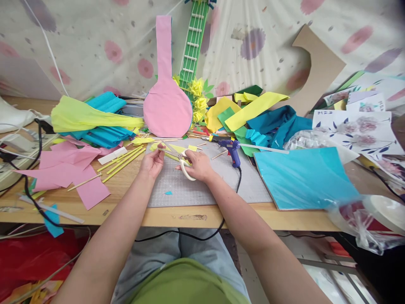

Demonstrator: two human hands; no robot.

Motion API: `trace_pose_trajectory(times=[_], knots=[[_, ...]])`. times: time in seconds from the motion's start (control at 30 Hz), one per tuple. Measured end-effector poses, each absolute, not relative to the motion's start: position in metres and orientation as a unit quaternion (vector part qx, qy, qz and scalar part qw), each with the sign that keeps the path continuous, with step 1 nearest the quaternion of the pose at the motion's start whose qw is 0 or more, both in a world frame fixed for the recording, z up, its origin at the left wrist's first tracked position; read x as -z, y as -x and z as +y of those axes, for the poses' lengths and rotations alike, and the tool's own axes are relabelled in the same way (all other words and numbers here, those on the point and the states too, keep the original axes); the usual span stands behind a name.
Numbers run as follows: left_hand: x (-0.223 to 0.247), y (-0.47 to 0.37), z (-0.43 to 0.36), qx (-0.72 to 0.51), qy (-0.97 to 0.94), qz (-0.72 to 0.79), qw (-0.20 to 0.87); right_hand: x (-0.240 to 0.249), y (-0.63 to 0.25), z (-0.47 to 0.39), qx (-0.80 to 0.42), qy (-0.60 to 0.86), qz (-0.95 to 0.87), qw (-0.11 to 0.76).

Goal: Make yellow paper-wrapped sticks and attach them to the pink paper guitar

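Note:
My right hand [198, 164] grips a pair of scissors [187, 172] by the white handles. Their blades are spread and point left, towards my left hand [153, 162]. The fingers of my left hand are pinched on a small, thin yellow piece [161, 146], whose exact kind is hard to make out. Both hands are above the grey cutting mat [202, 196]. Behind them stands a pink felt-covered guitar shape [167, 109]. Several yellow sticks [123, 164] lie left of my left hand. A blue glue gun [233, 153] with a white glue stick is right of the scissors.
Pink felt scraps [69, 164] and crumpled yellow paper [91, 116] cover the left side. A green stringed neck [193, 46] leans at the back. On the right are a blue sheet pack [303, 177], cardboard [319, 67] and a tape roll [387, 211]. A black cord [202, 238] hangs off the front edge.

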State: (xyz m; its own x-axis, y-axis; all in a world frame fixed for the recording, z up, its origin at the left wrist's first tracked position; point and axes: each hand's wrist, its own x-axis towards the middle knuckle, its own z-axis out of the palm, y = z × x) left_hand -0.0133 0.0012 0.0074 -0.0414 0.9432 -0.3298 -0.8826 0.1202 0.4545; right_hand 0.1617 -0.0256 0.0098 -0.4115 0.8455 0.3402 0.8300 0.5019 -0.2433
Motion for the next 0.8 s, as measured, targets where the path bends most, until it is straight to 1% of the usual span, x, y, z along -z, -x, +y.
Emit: trace_pose_trajectory(times=[0.4, 0.5, 0.6, 0.73, 0.8], knots=[[-0.007, 0.012, 0.003, -0.666, -0.044, 0.298, 0.683, -0.007, -0.161, -0.026, 0.011, 0.525, -0.828, 0.200], [-0.009, 0.012, 0.002, -0.662, -0.043, 0.303, 0.684, -0.008, -0.162, -0.026, 0.008, 0.548, -0.815, 0.190], [-0.009, 0.012, 0.001, -0.661, -0.054, 0.303, 0.685, -0.009, -0.163, -0.025, -0.008, 0.568, -0.797, 0.203], [-0.007, 0.011, -0.004, -0.646, -0.145, 0.325, 0.675, -0.008, -0.170, -0.021, -0.041, 0.618, -0.748, 0.238], [-0.005, 0.010, -0.006, -0.639, -0.241, 0.358, 0.636, -0.008, -0.175, -0.018, -0.045, 0.627, -0.735, 0.255]])
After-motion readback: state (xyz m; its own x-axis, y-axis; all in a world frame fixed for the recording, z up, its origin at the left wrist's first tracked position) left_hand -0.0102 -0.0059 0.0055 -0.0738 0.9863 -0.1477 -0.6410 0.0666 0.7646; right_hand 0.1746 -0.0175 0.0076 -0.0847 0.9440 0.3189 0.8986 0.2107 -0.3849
